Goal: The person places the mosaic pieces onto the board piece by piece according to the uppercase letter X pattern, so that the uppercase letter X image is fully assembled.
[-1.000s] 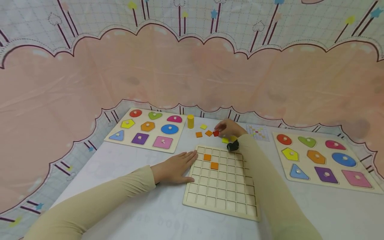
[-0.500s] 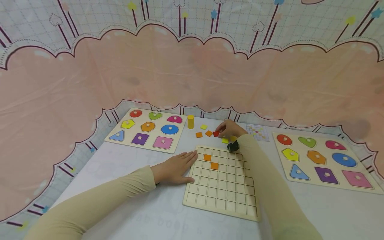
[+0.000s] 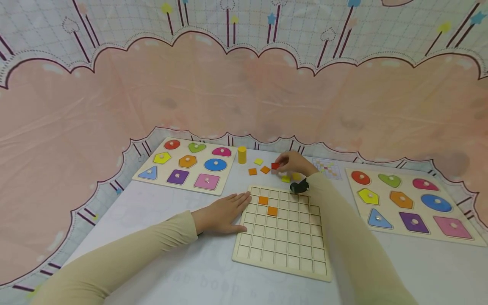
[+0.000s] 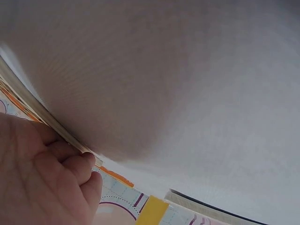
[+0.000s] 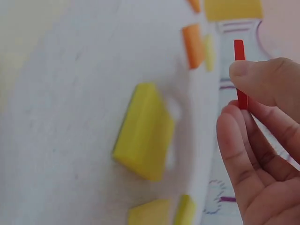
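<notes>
Red tile (image 5: pixel 239 50) appears edge-on only in right-wrist view.

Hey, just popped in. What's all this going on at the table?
A person is handling small coloured tiles. The right hand pinches a red tile, while the left hand rests at the left edge of a wooden grid board. Two orange tiles sit in the board's squares. Beyond it lie loose yellow and orange tiles and a yellow cylinder. Shape puzzles lie to either side.
</notes>
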The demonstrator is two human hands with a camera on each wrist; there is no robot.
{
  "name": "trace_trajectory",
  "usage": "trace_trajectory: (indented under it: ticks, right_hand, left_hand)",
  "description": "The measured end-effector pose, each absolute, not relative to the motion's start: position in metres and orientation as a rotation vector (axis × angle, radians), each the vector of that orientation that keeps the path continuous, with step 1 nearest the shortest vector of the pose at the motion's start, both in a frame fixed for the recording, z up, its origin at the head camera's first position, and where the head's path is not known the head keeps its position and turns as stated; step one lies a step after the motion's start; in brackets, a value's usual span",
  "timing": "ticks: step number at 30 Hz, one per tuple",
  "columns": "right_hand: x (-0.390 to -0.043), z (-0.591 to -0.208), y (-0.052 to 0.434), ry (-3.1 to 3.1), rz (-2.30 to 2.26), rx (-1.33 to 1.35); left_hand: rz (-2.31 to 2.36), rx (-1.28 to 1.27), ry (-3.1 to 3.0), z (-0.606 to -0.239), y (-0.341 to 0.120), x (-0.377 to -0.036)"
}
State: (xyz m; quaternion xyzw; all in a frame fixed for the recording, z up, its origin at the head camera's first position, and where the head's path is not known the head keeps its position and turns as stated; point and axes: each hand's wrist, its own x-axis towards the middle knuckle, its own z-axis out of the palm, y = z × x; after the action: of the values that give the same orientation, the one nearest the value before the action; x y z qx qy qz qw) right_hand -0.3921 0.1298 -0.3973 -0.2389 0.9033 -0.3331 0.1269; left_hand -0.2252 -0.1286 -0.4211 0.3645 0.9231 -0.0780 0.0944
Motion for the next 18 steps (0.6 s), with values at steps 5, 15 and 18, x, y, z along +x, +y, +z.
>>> trace_trajectory:
  ticks: [5, 15, 18]
  right_hand:
    - [-0.377, -0.388, 0.132, 2.617, -1.067, -0.726]
    - [-0.325, -0.370, 0.144, 2.505, -1.163, -0.825]
    - [-0.310, -0.369, 0.149, 2.497, -1.152, -0.850]
  left_hand:
    - [-0.238, 1.086, 2.736, -0.422, -0.128, -0.225]
    - [-0.218, 1.059, 2.732, -0.421, -0.128, -0.224]
    - [-0.207, 1.060, 2.733, -0.421, -0.128, -0.225]
